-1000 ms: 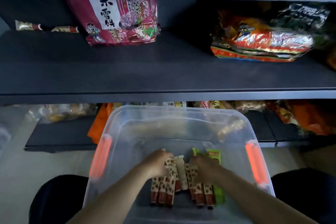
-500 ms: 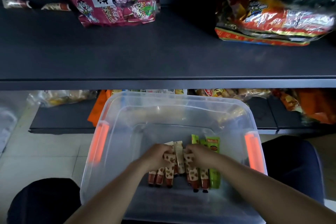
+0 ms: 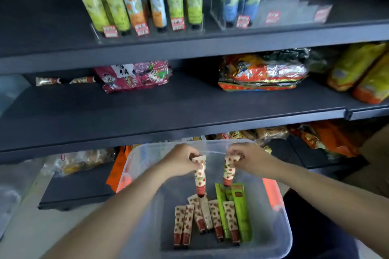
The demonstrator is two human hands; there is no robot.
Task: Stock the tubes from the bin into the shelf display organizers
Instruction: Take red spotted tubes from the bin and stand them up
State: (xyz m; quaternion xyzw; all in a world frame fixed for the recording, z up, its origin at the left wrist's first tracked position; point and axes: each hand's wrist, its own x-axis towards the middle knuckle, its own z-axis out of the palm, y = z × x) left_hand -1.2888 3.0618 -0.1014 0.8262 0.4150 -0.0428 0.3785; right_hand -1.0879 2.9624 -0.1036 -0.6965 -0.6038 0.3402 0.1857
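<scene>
The pink snack bag (image 3: 134, 76) on the middle shelf carries large black Chinese characters on a white panel, of which 饼 reads clearly. The red price tags (image 3: 177, 24) on the clear organizers above are too blurred to read.

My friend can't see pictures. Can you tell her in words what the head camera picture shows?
Two hands each lift a strawberry-patterned tube by its flat end: the left hand holds one tube, the right hand another. Below sits a clear plastic bin with more tubes, some green. Above, a dark shelf holds tall tubes standing in clear organizers.
</scene>
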